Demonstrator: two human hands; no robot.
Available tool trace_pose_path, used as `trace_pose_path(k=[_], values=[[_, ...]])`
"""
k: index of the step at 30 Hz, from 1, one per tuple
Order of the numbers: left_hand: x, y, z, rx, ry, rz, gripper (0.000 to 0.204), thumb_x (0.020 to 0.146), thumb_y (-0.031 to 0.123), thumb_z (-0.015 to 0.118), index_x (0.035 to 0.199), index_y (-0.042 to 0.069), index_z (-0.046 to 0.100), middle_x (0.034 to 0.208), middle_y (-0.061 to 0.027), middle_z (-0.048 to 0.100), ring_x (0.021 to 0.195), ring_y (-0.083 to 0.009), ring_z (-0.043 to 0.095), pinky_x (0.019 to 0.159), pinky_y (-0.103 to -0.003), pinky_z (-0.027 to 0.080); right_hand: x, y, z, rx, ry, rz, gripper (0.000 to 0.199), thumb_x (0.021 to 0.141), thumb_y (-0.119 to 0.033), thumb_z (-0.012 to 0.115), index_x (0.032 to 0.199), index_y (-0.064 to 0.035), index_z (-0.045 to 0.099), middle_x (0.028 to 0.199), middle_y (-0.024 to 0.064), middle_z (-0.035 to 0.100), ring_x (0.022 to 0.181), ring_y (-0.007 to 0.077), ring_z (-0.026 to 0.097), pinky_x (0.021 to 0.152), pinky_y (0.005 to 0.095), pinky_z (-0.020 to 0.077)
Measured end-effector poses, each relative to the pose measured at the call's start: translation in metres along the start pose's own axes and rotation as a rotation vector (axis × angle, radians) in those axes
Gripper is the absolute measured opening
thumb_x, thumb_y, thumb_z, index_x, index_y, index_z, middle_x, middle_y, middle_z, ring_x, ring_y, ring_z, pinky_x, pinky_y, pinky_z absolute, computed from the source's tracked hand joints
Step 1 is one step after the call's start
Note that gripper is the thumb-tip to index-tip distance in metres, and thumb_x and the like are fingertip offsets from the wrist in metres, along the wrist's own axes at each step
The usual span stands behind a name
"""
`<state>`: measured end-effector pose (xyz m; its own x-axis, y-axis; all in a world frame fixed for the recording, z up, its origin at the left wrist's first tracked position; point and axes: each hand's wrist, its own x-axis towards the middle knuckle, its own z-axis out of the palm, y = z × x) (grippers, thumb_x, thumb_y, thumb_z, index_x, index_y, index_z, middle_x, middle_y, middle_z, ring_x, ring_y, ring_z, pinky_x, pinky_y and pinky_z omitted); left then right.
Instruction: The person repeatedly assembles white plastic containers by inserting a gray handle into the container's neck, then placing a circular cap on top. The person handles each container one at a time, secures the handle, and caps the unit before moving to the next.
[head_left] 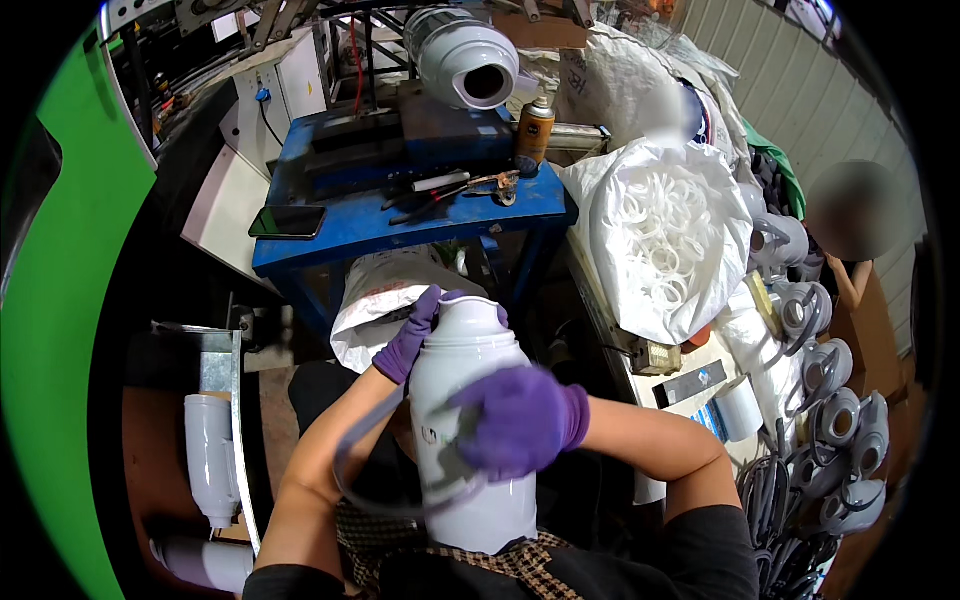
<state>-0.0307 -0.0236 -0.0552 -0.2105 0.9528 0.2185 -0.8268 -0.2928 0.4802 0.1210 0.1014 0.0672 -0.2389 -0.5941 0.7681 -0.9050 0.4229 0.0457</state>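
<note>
Flask [470, 400] stands upright in the lap, neck pointing far. Left hand [412, 335] wraps its top, right hand [520, 420] presses the grey handle [400, 470] onto its near side, both closed tight.

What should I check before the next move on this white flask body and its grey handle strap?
1. Left hand on the upper part of the white flask body: ok.
2. Right hand over the flask front, by the grey handle strap: ok.
3. Strap end seated on the flask: cannot tell, hidden under the hand.
4. Flask upright on the lap: ok.
5. Purple gloves on both hands: ok.
</note>
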Motion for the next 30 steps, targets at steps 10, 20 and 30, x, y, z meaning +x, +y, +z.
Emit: trace_pose_path(k=[10, 20, 30], values=[[0.005, 0.001, -0.018, -0.207, 0.07, 0.059, 0.07, 0.107, 0.058, 0.037, 0.139, -0.002, 0.055, 0.136, -0.0212, 0.062, 0.122, -0.0341, 0.063, 0.111, -0.047, 0.046, -0.045, 0.059, 0.003, 1.661, 0.995, 1.242, 0.063, 0.101, -0.06, 0.052, 0.13, -0.0046, 0.06, 0.112, 0.0119, 0.069, 0.098, 0.0189, 0.065, 0.086, 0.0353, 0.053], [-0.014, -0.005, -0.065, 0.494, 0.511, 0.301, 0.033, 0.11, 0.021, 0.046, 0.14, 0.008, 0.051, 0.13, -0.0068, 0.056, 0.118, -0.0206, 0.058, 0.102, -0.037, 0.048, -0.184, -0.004, -0.135, 0.975, 0.761, 1.019, 0.052, 0.104, -0.034, 0.059, 0.146, -0.0054, 0.05, 0.144, 0.0122, 0.056, 0.132, 0.0265, 0.053, 0.114, 0.0415, 0.0422], [-0.066, 0.026, -0.049, 0.956, 0.693, 0.503, 0.036, 0.098, 0.001, 0.06, 0.134, 0.005, 0.056, 0.123, -0.0089, 0.062, 0.113, -0.0193, 0.063, 0.099, -0.035, 0.054, -0.278, -0.096, -0.404, -1.03, 0.856, 1.231, 0.063, 0.099, -0.047, 0.062, 0.142, -0.0028, 0.051, 0.139, 0.017, 0.059, 0.123, 0.0318, 0.06, 0.107, 0.0437, 0.0508]])
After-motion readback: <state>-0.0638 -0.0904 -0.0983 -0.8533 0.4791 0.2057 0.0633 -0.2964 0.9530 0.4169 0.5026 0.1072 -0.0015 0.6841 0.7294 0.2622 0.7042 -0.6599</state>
